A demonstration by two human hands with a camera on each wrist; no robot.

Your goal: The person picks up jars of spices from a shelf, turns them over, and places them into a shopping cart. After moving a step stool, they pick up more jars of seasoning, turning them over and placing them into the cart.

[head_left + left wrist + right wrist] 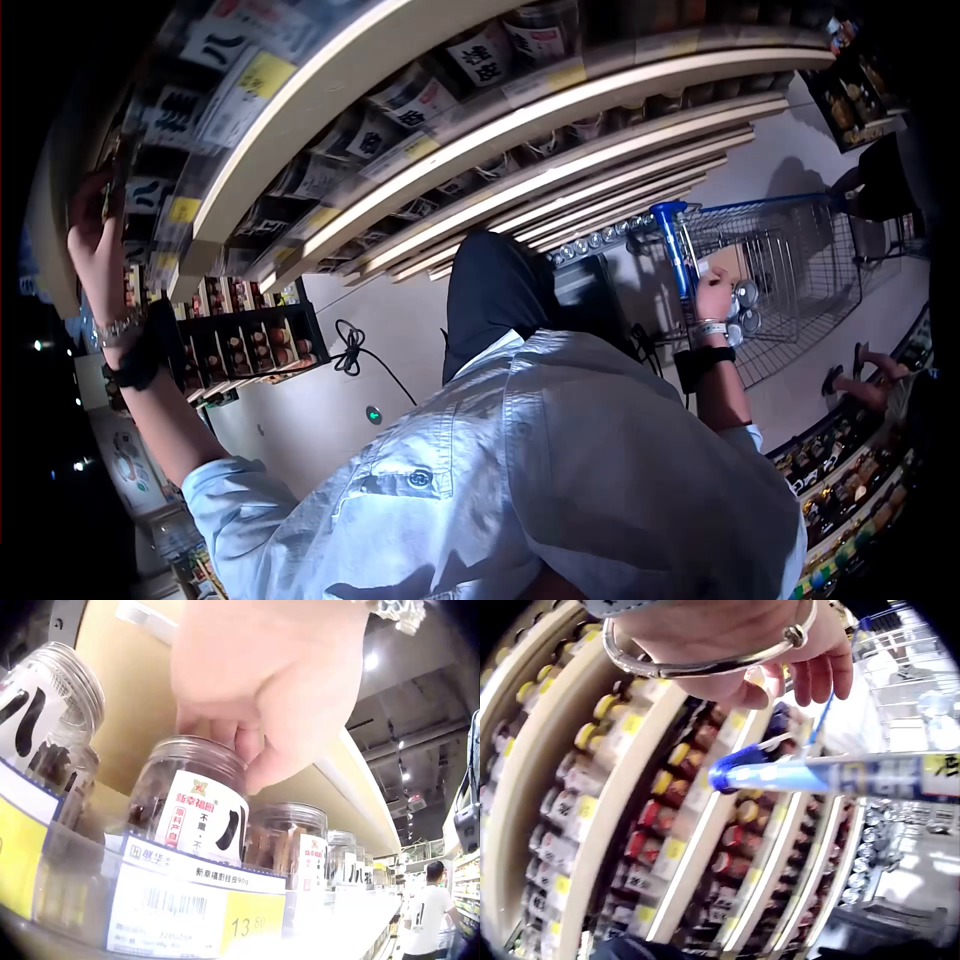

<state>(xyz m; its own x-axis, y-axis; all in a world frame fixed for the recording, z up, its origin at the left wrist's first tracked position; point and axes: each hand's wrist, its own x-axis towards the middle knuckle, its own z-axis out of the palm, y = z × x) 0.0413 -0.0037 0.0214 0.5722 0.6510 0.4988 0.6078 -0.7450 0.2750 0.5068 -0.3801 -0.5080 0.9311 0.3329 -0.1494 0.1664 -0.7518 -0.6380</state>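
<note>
Behind the price strip (199, 907), the labelled jar (199, 814) stands upright, its long axis vertical and its label facing out. Reaching for it seems the step in hand: the left hand's (274, 675) fingers bend down at the jar's far side, though whether they grip I cannot tell, while the right hand's (724, 636) are loosely apart and empty near the cart handle (795, 777). Drawing it out would call for a firm side hold and a lift over the strip.

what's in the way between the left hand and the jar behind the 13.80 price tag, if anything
Nothing visible. The left hand reaches down from above, its fingers close by the lid of the jar. The price tag covers only the jar's lower front, away from the hand.
</note>
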